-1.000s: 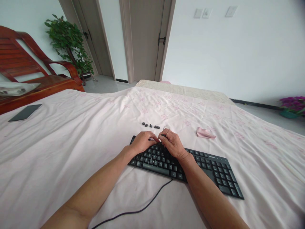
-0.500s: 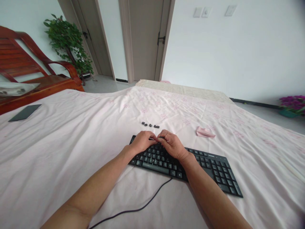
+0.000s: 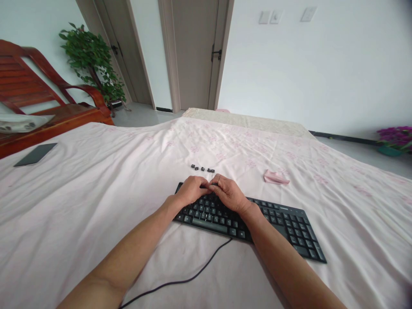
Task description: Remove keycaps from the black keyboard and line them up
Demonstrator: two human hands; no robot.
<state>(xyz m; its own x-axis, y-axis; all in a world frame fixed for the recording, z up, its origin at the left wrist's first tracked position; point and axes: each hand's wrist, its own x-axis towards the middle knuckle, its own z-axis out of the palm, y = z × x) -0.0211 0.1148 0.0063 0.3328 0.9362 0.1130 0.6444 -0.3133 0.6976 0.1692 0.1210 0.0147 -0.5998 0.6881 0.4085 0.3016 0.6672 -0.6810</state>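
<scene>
pink bedsheet [image 3: 96, 206]; both hands' grip lower on keyboard [image 3: 277, 223] than before

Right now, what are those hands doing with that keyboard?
A person has both hands on the far edge of a black keyboard lying on a pink bedsheet. The left hand and right hand meet over its top row, pinching something small. A row of loose black keycaps lies just beyond, with a pink cloth nearby.

My bed [image 3: 96, 206] carries the keyboard [image 3: 277, 223], its cable [image 3: 193, 277], loose keycaps [image 3: 202, 168], a pink cloth [image 3: 276, 177] and a phone [image 3: 36, 154].
</scene>
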